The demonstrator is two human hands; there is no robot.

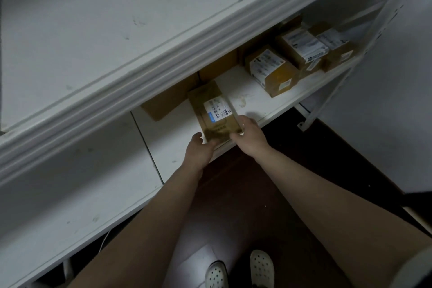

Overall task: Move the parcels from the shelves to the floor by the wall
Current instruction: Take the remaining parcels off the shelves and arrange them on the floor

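A small brown cardboard parcel [214,110] with a white and blue label lies at the front edge of the lower white shelf [254,98]. My left hand [200,147] grips its near left corner from below. My right hand [249,134] grips its near right corner, fingers curled over the edge. Behind it a plain brown box [168,103] sits further in. To the right, several labelled brown parcels [271,70] stand together on the same shelf.
The upper white shelf [93,30] juts out over the lower one and hides its back. A white metal upright [350,61] frames the right end. Dark floor [257,194] lies below, with my white shoes [243,271] on it. A white wall [385,100] stands at right.
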